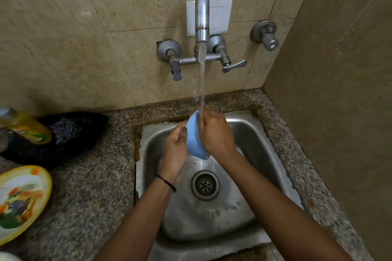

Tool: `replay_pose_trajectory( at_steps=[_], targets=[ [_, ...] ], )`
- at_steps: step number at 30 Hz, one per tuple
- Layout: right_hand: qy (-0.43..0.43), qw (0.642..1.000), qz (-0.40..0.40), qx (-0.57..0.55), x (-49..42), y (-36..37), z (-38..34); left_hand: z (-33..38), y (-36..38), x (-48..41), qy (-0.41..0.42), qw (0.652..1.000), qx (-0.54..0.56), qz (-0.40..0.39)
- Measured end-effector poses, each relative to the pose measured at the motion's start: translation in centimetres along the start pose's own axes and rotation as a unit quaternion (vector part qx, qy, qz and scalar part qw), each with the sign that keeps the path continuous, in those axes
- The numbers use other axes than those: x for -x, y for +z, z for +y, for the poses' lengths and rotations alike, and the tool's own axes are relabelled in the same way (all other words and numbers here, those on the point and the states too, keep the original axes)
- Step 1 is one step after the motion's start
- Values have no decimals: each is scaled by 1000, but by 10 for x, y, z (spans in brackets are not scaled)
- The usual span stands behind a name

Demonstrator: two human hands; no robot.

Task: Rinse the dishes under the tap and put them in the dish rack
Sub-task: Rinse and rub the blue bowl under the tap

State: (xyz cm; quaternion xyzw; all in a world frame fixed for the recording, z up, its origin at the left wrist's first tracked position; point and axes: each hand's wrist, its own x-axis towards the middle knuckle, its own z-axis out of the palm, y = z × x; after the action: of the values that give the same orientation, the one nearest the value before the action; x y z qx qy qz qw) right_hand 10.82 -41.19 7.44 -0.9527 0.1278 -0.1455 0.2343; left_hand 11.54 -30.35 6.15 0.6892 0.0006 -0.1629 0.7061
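Right hand [214, 133] against blue bowl [194, 141]

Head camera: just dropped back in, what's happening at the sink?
A person is rinsing a small blue dish over the steel sink. The left hand and the right hand grip it from either side, tilted, under the water running from the tap. A patterned plate sits on the counter to the left, near a yellow bottle. No dish rack is in view.
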Motion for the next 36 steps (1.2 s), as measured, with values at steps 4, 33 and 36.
replay_pose_trajectory(
  at_steps=[4,33,36],
  targets=[
    [-187,973,75,113,19,17,9,1,-3,-3,12,999,28,17],
    [-254,965,54,25,30,-4,31,8,-16,-13,-39,984,100,-146],
    [-204,978,47,-2,25,-3,40,2,-12,-11,-42,984,116,-132]
  ],
)
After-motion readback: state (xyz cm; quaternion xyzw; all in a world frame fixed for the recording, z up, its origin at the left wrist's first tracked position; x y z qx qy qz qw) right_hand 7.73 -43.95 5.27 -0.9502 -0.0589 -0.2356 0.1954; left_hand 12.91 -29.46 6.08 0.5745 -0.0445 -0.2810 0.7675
